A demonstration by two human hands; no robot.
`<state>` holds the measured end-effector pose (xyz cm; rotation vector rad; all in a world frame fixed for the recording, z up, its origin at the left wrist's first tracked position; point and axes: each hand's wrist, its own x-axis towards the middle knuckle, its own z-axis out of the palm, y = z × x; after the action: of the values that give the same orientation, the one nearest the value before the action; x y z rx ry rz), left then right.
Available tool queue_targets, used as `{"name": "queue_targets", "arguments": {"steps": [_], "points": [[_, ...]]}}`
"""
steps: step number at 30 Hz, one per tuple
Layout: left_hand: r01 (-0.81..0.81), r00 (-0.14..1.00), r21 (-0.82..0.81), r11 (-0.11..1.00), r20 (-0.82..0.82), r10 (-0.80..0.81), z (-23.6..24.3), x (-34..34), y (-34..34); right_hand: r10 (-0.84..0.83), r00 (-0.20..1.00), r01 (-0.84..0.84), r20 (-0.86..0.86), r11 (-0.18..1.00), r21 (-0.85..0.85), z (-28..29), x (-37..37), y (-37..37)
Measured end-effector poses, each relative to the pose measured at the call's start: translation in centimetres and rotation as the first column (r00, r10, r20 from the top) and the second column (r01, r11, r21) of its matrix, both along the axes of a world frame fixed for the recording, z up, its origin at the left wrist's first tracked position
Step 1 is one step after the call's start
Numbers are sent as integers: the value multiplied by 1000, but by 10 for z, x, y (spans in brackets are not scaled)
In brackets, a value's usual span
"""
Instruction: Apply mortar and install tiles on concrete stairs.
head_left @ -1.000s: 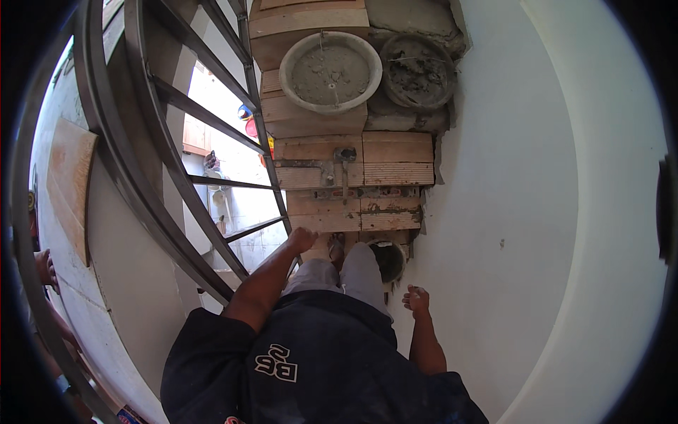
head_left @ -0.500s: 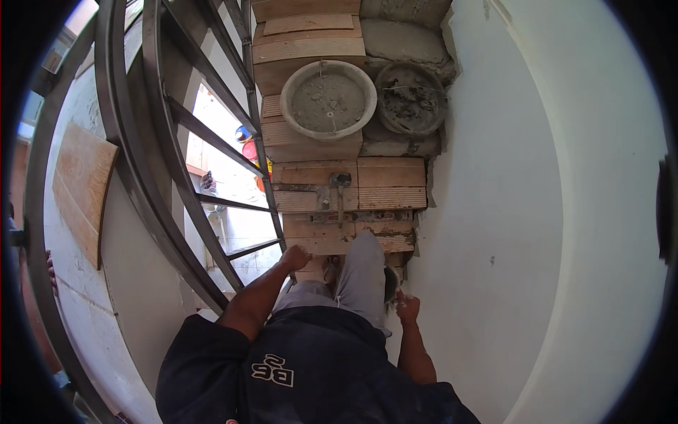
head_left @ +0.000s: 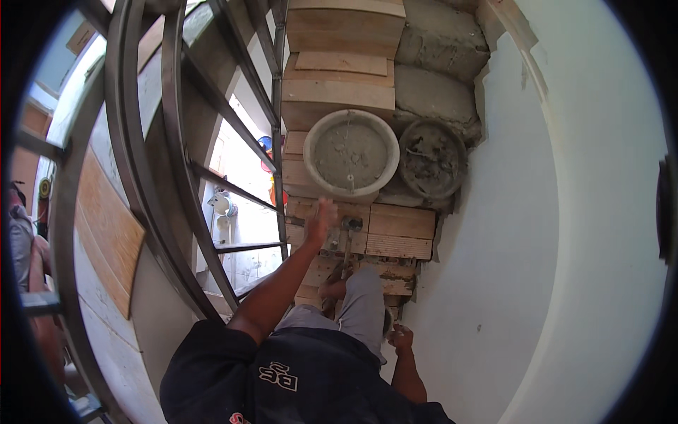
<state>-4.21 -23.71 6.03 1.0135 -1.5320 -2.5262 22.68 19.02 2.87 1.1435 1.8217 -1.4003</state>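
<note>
My left hand [head_left: 323,218] reaches forward over the tiled steps, close to the near rim of a round basin [head_left: 314,180] of grey mortar. Its fingers are smeared by motion. A hammer [head_left: 352,225] lies just right of that hand, its handle toward me. Low by the right wall, my right hand [head_left: 401,338] is closed beside my knee. What it grips is small and mostly hidden, with a dark round shape [head_left: 388,321] next to it. A darker bowl [head_left: 432,159] of rough mortar stands right of the basin.
Wood-look tiles [head_left: 401,225] cover the steps; bare cement [head_left: 434,92] shows at upper right. A metal railing [head_left: 194,177] runs along the left, the white wall [head_left: 508,212] along the right. A loose tile [head_left: 106,233] leans beyond the railing. Another person [head_left: 32,254] is at far left.
My left hand has moved forward and up from beside my knee toward the basin. My right hand stays low near the wall. The view has shifted, and the other person shows more.
</note>
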Motion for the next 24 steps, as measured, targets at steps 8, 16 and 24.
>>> {"name": "queue_targets", "arguments": {"steps": [8,16,24], "points": [[25,999,-90,996,-28,-28,170,-183,-6,83,995,-88,-53,992,-86,113,-99,-35],[66,950,-119,991,310,-26,197,-205,-25,47,995,-56,-88,994,-96,152,-116,-9],[86,952,-144,986,305,-39,255,-171,17,-241,971,237,-16,965,-110,197,-25,30]]}}
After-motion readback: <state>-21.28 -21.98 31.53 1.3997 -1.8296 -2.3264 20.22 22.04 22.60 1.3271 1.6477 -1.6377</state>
